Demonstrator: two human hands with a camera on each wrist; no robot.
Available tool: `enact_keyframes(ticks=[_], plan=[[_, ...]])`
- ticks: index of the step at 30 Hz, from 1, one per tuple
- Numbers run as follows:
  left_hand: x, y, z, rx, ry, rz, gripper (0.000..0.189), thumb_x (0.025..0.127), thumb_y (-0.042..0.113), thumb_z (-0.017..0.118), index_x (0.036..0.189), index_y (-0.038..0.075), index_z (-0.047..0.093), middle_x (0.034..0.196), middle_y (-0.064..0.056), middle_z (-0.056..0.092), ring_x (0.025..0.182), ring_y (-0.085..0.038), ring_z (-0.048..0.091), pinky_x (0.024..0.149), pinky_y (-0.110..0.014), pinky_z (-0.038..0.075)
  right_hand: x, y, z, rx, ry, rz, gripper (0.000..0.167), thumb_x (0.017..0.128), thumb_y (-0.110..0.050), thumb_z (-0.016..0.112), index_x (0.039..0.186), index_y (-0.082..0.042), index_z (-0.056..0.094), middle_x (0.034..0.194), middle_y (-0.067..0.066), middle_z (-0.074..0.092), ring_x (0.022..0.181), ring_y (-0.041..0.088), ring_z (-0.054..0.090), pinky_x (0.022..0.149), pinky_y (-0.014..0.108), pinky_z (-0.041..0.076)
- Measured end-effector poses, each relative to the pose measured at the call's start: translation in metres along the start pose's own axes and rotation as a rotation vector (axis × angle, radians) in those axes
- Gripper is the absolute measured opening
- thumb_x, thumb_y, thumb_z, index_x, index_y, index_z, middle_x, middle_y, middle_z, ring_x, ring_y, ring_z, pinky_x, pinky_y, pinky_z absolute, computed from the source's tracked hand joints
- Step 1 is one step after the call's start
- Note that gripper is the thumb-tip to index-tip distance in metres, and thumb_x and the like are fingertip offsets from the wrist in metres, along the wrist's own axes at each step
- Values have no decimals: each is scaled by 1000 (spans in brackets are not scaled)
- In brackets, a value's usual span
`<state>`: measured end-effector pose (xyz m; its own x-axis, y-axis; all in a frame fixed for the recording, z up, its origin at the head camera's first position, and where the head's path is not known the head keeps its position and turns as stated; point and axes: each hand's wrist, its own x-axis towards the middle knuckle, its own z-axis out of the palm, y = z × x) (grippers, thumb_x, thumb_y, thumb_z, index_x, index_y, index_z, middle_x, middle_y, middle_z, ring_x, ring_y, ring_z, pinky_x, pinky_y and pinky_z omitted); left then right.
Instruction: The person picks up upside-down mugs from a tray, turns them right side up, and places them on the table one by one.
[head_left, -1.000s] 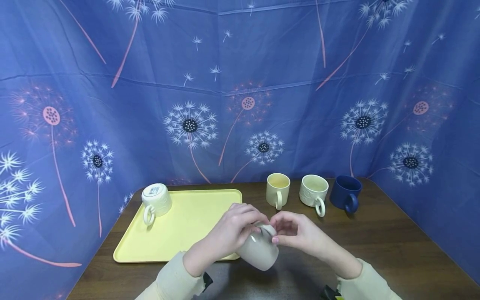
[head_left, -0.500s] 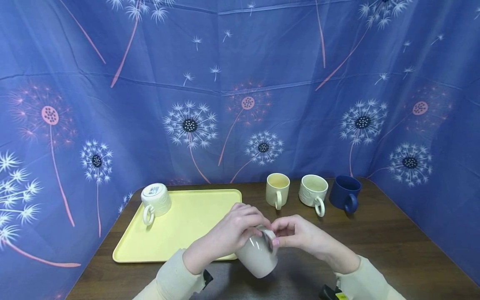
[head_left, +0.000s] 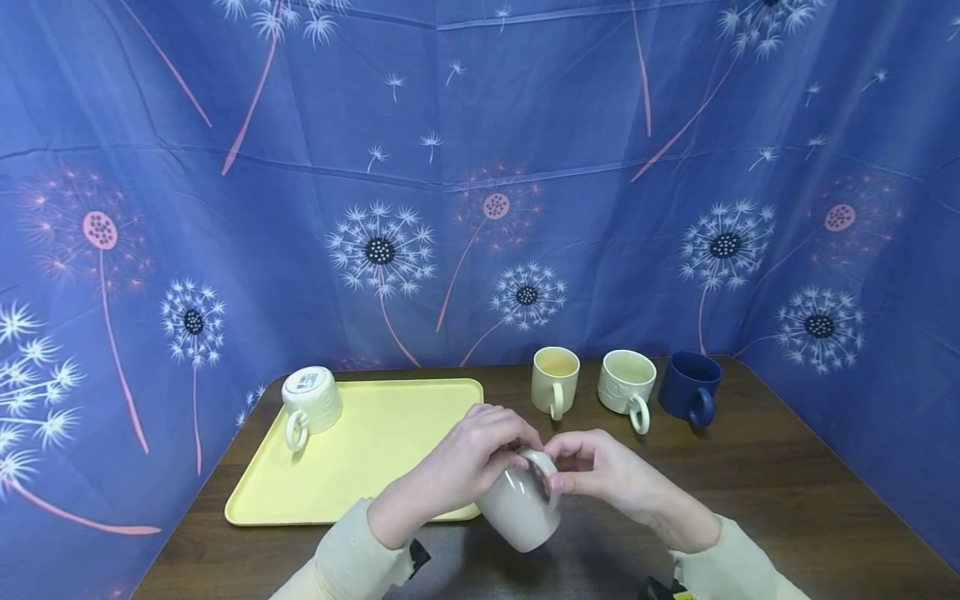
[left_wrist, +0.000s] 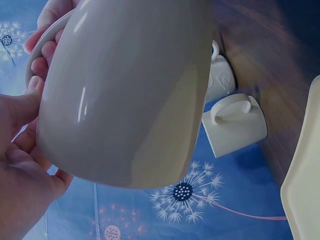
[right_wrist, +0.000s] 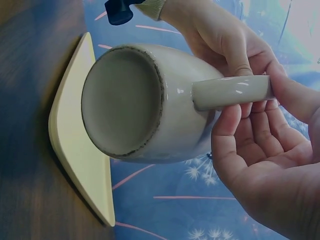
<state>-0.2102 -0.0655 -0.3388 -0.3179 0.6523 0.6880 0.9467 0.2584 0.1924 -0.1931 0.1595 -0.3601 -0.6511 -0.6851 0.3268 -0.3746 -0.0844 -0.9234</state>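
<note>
A glossy grey-beige mug (head_left: 517, 508) hangs tilted over the front of the table, held by both hands. My left hand (head_left: 472, 450) grips its upper end, fingers over the far side. At the handle (right_wrist: 235, 91), my right hand (head_left: 611, 475) pinches with thumb and fingers. The right wrist view shows the mug's round end (right_wrist: 122, 102), edged with a rough brown-speckled ring. Its smooth side (left_wrist: 125, 100) fills much of the left wrist view. To the left, a yellow tray (head_left: 375, 442) bears an upside-down white mug (head_left: 318, 400) at its back-left corner.
Along the back right of the dark wooden table (head_left: 750, 500) stand a cream mug (head_left: 555, 383), a pale embossed mug (head_left: 622, 383) and a navy mug (head_left: 686, 387), all upright. A blue dandelion-print cloth (head_left: 600, 250) hangs behind and at both sides.
The grey-beige mug has turned slightly in the hands, so more of its handle loop shows, and its lower end has shifted a little down and right. Both hands have barely moved.
</note>
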Motion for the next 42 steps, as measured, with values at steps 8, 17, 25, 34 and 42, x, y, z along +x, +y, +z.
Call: enact_keyframes(ticks=[8, 17, 25, 34, 42], plan=[[1, -4, -2, 8, 54, 86, 22, 78, 17, 71, 99, 15, 66, 94, 8, 67, 90, -4, 58, 83, -26, 40, 0, -6, 2, -22, 22, 8, 15, 88, 0, 61, 102, 5, 60, 95, -3, 66, 86, 9, 61, 71, 26, 52], [3, -4, -12, -10, 57, 131, 24, 78, 14, 73, 100, 12, 65, 99, 5, 67, 97, -8, 58, 86, -28, 40, -3, -11, 6, -31, 38, -59, 16, 87, 9, 58, 103, 9, 58, 97, 0, 65, 88, 8, 61, 72, 28, 54], [-4, -8, -22, 7, 137, 34, 25, 77, 8, 75, 101, 12, 66, 101, 3, 65, 98, -12, 58, 90, -33, 44, -12, -5, 2, -23, 64, -64, 14, 87, 10, 56, 100, 10, 55, 97, -2, 62, 89, 7, 60, 71, 28, 53], [-25, -18, -34, 54, 183, -130, 28, 78, 7, 75, 104, 13, 66, 104, 3, 64, 104, -13, 58, 93, -35, 43, -21, 1, -2, -83, 151, -57, 16, 85, 11, 58, 100, 6, 56, 97, 1, 62, 90, 11, 62, 72, 28, 53], [-47, -31, -45, 126, 210, -206, 30, 76, 6, 76, 103, 13, 66, 104, 4, 64, 101, -13, 59, 89, -36, 44, -29, 11, -10, -116, 252, -93, 22, 82, 15, 58, 102, 4, 57, 95, 0, 63, 87, 13, 64, 73, 28, 53]])
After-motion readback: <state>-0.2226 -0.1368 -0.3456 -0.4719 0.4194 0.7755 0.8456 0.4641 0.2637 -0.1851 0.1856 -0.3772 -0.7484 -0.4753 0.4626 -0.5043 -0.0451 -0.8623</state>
